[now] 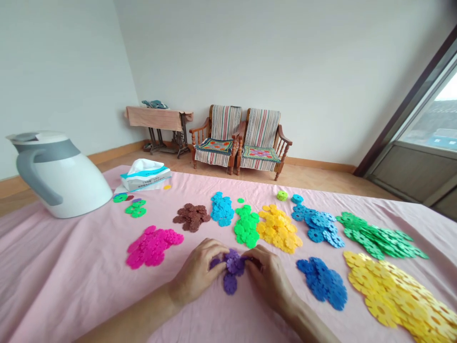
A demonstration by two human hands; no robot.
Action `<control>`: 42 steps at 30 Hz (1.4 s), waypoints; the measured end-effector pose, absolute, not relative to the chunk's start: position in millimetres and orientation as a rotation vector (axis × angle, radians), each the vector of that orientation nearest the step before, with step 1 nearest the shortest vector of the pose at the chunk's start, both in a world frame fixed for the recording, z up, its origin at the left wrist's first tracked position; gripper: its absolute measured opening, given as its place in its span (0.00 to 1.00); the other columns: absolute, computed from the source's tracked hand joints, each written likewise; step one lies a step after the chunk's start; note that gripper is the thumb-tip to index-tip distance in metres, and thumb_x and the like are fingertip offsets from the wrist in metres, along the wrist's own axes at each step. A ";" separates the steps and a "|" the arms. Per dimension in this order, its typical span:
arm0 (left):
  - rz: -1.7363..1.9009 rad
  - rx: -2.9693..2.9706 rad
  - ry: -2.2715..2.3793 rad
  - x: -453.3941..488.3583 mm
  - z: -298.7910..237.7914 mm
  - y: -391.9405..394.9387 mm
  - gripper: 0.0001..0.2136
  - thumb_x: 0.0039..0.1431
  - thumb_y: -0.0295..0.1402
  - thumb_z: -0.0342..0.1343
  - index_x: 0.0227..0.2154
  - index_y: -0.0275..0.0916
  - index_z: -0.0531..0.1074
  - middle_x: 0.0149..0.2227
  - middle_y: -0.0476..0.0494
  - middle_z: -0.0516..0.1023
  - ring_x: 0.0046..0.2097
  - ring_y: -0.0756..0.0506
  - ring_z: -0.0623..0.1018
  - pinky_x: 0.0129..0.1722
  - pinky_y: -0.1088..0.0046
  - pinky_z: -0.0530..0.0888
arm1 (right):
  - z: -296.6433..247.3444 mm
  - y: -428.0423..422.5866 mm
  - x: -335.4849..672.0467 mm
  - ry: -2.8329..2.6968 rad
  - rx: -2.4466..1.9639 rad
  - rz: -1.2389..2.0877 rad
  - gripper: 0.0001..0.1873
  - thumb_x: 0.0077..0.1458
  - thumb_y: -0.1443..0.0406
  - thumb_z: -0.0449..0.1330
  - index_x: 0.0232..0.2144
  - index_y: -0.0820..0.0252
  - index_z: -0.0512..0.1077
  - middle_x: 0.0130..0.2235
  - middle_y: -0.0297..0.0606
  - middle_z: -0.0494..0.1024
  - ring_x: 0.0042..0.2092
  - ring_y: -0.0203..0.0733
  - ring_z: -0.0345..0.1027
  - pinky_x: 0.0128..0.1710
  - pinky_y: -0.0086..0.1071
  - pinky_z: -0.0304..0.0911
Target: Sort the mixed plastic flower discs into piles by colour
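Several purple snowflake discs (pixel 234 263), notched plastic pieces joined into a cluster, sit between my two hands at the near middle of the table. My left hand (pixel 200 267) pinches the cluster's left side between thumb and fingers. On its right side, my right hand (pixel 269 274) grips with fingers closed; its fingertips partly cover the disc there. One purple disc (pixel 230 284) points down toward me below the cluster. Just beyond my hands lie a light green pile (pixel 247 226) and a yellow-orange pile (pixel 279 228) of the same kind of discs.
A magenta pile (pixel 153 246) lies left, with brown (pixel 192 217) and light blue (pixel 222 208) piles farther back. Blue (pixel 322 283), green (pixel 380 235) and yellow (pixel 396 290) piles spread right. A white jug (pixel 71 178) and a tissue pack (pixel 145 176) stand at left on the pink cloth (pixel 89 257).
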State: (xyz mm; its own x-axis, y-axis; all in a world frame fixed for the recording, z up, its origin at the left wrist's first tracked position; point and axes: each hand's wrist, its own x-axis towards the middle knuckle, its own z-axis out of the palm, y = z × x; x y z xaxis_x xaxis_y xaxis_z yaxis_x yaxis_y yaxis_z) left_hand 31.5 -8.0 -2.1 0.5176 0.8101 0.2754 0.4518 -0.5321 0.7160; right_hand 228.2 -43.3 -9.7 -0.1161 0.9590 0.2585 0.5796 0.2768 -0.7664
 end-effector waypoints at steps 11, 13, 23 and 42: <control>0.643 2.325 1.110 20.8 7.7 -9.1 0.08 0.50 0.30 0.59 0.35 0.40 0.73 0.36 0.44 0.71 0.42 0.44 0.70 0.42 0.70 0.69 | -1.7 -42.0 250.6 -1.851 -1.564 0.632 0.09 0.50 0.69 0.54 0.31 0.59 0.74 0.28 0.35 0.73 0.30 0.36 0.66 0.31 0.30 0.59; 0.607 2.334 1.098 18.6 10.3 -8.3 0.07 0.52 0.33 0.58 0.35 0.40 0.73 0.35 0.45 0.71 0.41 0.44 0.70 0.40 0.71 0.69 | 0.0 -45.2 245.8 -1.871 -1.547 0.542 0.10 0.51 0.70 0.54 0.34 0.59 0.74 0.31 0.37 0.73 0.34 0.38 0.67 0.35 0.32 0.61; 0.537 2.348 1.077 17.6 11.8 -8.4 0.05 0.53 0.30 0.57 0.34 0.41 0.72 0.35 0.47 0.70 0.40 0.46 0.71 0.38 0.72 0.68 | -4.0 -49.8 222.4 -1.975 -1.471 0.527 0.10 0.46 0.73 0.59 0.34 0.59 0.71 0.35 0.38 0.70 0.38 0.41 0.63 0.38 0.33 0.59; 0.522 2.436 1.105 17.3 13.3 -12.1 0.04 0.51 0.26 0.54 0.30 0.39 0.70 0.32 0.48 0.69 0.37 0.47 0.71 0.34 0.75 0.66 | 6.0 -50.8 237.7 -2.014 -1.475 0.608 0.07 0.44 0.74 0.57 0.29 0.61 0.69 0.30 0.33 0.70 0.31 0.35 0.61 0.31 0.27 0.56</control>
State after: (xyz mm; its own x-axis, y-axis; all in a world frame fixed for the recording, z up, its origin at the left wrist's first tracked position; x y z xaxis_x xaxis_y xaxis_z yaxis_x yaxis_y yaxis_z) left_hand 17.3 -12.1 13.3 0.6149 0.7714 0.1639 0.6163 -0.5997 0.5105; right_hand 237.7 -50.8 6.0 -0.2337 0.9566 0.1744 0.7002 0.2900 -0.6524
